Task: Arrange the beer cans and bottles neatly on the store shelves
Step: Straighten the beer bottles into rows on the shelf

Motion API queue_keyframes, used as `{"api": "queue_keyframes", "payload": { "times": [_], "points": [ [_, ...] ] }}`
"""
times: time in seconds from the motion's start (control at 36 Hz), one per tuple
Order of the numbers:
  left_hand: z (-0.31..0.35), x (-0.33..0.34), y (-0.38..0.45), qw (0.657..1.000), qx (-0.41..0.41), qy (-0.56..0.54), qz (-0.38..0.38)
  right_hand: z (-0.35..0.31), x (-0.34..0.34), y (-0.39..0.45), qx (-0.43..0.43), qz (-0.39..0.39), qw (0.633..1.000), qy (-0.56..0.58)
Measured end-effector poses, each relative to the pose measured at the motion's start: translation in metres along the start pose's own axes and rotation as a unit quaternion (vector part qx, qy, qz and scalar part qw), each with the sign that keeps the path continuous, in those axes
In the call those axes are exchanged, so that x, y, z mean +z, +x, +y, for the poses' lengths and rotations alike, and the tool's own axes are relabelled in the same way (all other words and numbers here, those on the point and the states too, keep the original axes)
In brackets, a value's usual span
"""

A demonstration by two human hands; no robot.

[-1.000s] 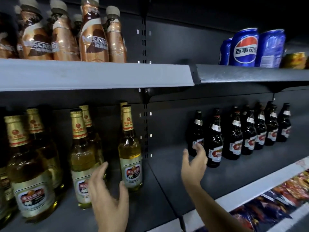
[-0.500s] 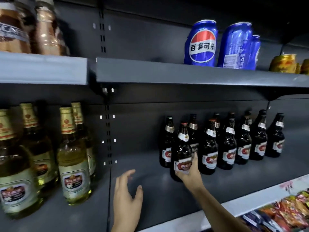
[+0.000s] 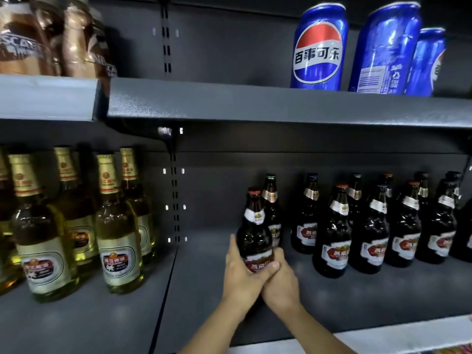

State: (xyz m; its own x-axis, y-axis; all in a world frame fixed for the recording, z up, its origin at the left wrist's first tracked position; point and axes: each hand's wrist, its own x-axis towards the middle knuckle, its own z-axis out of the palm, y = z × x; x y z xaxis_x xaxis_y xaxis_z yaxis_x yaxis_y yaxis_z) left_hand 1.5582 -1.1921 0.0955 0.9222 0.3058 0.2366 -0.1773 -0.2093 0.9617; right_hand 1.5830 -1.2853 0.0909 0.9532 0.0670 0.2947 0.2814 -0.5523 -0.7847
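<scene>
Both hands have closed in since a moment ago: the left hand (image 3: 241, 274), which hovered bare over the shelf (image 3: 209, 297), now wraps the dark bottle (image 3: 254, 231) from its left side, while the right hand (image 3: 279, 282) grips the same bottle low on its right, thumbs meeting across the label. That bottle stands upright at the left end of the dark row, just ahead of another, apart from its neighbours (image 3: 333, 233). It looks ready to be shifted into line.

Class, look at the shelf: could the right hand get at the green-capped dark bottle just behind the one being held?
Probably not yet. The right hand and left hand both grip the red-capped bottle, which stands directly before the green-capped bottle.
</scene>
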Motion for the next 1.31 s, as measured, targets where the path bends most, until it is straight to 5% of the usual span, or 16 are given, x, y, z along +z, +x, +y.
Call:
{"api": "queue_keyframes", "payload": {
  "times": [0.28, 0.33, 0.44, 0.61, 1.0, 1.31],
  "points": [
    [-0.012, -0.051, 0.034, 0.994, -0.017, 0.061, 0.085, -0.013, 0.03, 0.018, -0.04, -0.148, 0.988, -0.007],
    [-0.015, -0.06, 0.045, 0.994, -0.024, 0.059, 0.087, -0.009, 0.028, 0.017, -0.05, -0.116, 0.992, 0.006],
    [-0.023, -0.071, 0.067, 0.994, -0.036, 0.057, 0.09, -0.003, 0.016, 0.017, -0.047, 0.107, 0.99, 0.082],
    [-0.023, -0.081, 0.085, 0.992, -0.034, 0.095, 0.071, 0.005, 0.02, 0.024, -0.04, 0.193, 0.978, 0.068],
    [-0.039, -0.108, 0.116, 0.989, -0.033, 0.118, 0.083, 0.004, 0.008, 0.089, 0.09, 0.045, 0.995, -0.015],
    [-0.038, -0.104, 0.112, 0.986, -0.021, 0.137, 0.089, 0.012, 0.017, 0.098, 0.117, 0.071, 0.989, -0.049]
  ]
}}
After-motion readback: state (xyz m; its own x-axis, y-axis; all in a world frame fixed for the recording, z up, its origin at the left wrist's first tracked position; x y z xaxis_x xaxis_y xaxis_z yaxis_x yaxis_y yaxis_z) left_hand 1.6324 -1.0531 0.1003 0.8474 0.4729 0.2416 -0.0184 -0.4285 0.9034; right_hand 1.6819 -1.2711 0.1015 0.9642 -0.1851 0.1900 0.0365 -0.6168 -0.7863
